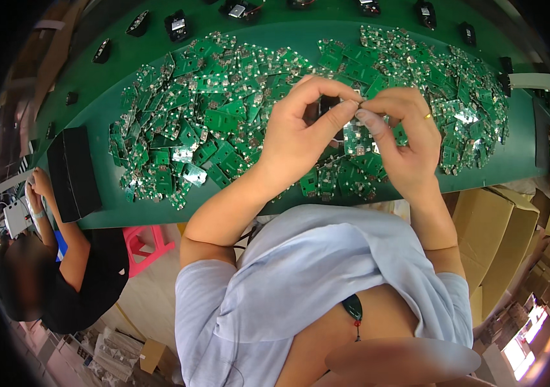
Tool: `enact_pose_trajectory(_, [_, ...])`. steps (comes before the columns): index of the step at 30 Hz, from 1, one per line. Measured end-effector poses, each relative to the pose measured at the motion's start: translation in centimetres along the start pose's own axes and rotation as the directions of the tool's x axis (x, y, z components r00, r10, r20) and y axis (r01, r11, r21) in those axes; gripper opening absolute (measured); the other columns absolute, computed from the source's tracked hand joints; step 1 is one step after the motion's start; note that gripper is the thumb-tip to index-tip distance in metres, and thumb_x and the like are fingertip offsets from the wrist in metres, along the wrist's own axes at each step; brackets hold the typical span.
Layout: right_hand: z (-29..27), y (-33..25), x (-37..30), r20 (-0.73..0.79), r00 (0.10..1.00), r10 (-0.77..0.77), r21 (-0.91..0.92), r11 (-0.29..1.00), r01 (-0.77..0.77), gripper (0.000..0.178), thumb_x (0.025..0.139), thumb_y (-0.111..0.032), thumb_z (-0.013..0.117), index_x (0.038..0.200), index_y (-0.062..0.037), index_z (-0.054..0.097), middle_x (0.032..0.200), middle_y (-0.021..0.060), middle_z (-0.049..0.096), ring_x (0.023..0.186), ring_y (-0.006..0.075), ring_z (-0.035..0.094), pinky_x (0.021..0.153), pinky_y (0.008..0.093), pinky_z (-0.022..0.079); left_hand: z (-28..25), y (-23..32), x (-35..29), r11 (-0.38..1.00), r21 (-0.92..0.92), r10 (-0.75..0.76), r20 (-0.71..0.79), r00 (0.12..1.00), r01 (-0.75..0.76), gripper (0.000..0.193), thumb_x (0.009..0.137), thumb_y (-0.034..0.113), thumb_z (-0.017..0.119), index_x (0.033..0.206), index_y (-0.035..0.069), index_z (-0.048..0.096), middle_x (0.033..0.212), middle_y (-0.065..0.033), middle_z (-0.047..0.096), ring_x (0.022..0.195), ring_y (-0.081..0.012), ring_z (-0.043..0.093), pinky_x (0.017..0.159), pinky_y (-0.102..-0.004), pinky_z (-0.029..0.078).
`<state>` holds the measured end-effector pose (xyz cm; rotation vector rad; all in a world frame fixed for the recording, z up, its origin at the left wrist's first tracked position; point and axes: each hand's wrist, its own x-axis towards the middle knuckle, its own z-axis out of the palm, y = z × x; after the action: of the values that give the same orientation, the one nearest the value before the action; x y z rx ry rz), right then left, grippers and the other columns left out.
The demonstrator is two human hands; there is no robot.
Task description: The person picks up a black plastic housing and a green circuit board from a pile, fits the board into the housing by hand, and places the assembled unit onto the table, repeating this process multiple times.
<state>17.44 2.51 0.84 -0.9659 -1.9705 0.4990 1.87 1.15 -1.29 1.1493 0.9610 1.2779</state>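
Over the middle of the green table (520, 155), my left hand (300, 132) and my right hand (411, 135) meet fingertip to fingertip. Both are closed in a pinch around something small and dark, too hidden by the fingers to name. Part of a dark piece shows inside the curl of my left fingers. Just below the fingertips is a green circuit board (356, 140); I cannot tell whether it is held or lies on the heap. Loose green circuit boards (223, 119) are piled under and around both hands.
Small black housings (177, 26) stand along the far edge. At the left end sits a black box (75, 174), with another person (88, 258) in dark clothes beside it. A pink stool (149, 248) and cardboard boxes (488, 226) are below the table's near side.
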Motion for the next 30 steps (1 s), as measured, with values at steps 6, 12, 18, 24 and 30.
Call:
enact_pose_trajectory(6, [-0.6, 0.9, 0.6, 0.095, 0.983, -0.158, -0.054, 0.985, 0.163, 0.02, 0.066, 0.003, 0.066, 0.081, -0.0019, 0.055, 0.079, 0.0081, 0.055, 0.071, 0.0251, 0.053, 0.058, 0.0325, 0.044, -0.4, 0.3, -0.2, 0.992, 0.09, -0.091, 0.04, 0.995, 0.087, 0.016, 0.084, 0.002, 0.057, 0.099, 0.003, 0.058, 0.092, -0.0016, 0.055, 0.08, -0.006, 0.05, 0.066, -0.0193, 0.041])
enact_pose_trajectory(12, [-1.1, 0.8, 1.0, 0.193, 0.933, -0.305, -0.15, 0.93, 0.335, 0.025, 0.064, 0.004, 0.066, 0.083, -0.0011, 0.052, 0.079, 0.01, 0.053, 0.068, 0.0268, 0.051, 0.057, 0.0337, 0.043, -0.6, 0.1, -0.1, 0.982, 0.182, 0.068, -0.051, 0.996, -0.058, 0.015, 0.078, 0.005, 0.061, 0.092, 0.008, 0.064, 0.081, -0.0015, 0.051, 0.071, -0.009, 0.048, 0.058, -0.0223, 0.038])
enact_pose_trajectory(18, [-1.4, 0.5, 1.2, 0.256, 0.918, -0.304, -0.158, 0.923, 0.35, 0.026, 0.065, 0.004, 0.066, 0.086, -0.0005, 0.051, 0.08, 0.0104, 0.052, 0.068, 0.0269, 0.051, 0.057, 0.0342, 0.043, -0.5, 0.4, -0.1, 0.96, 0.249, 0.16, -0.102, 0.982, -0.131, 0.016, 0.076, 0.002, 0.061, 0.09, 0.008, 0.065, 0.084, -0.0038, 0.054, 0.075, -0.0116, 0.051, 0.061, -0.0221, 0.041])
enact_pose_trajectory(24, [-1.5, 0.3, 1.6, 0.297, 0.906, -0.302, -0.145, 0.923, 0.355, 0.026, 0.065, 0.003, 0.066, 0.086, -0.0001, 0.052, 0.082, 0.0103, 0.052, 0.069, 0.0268, 0.051, 0.058, 0.0344, 0.044, -0.7, 0.5, -0.2, 0.906, 0.365, 0.239, -0.024, 0.971, -0.214, 0.017, 0.082, -0.001, 0.057, 0.097, 0.004, 0.062, 0.094, -0.0014, 0.052, 0.073, -0.0037, 0.048, 0.055, -0.0155, 0.039])
enact_pose_trajectory(30, [-1.6, 0.1, 1.6, 0.344, 0.885, -0.315, -0.193, 0.898, 0.395, 0.027, 0.064, 0.004, 0.066, 0.087, 0.0003, 0.053, 0.085, 0.0106, 0.052, 0.071, 0.0271, 0.051, 0.06, 0.0345, 0.045, -0.6, 1.1, -0.4, 0.876, 0.427, 0.261, -0.024, 0.965, -0.226, 0.018, 0.081, 0.0, 0.059, 0.097, 0.005, 0.064, 0.092, -0.0017, 0.053, 0.07, -0.0039, 0.048, 0.052, -0.0159, 0.037])
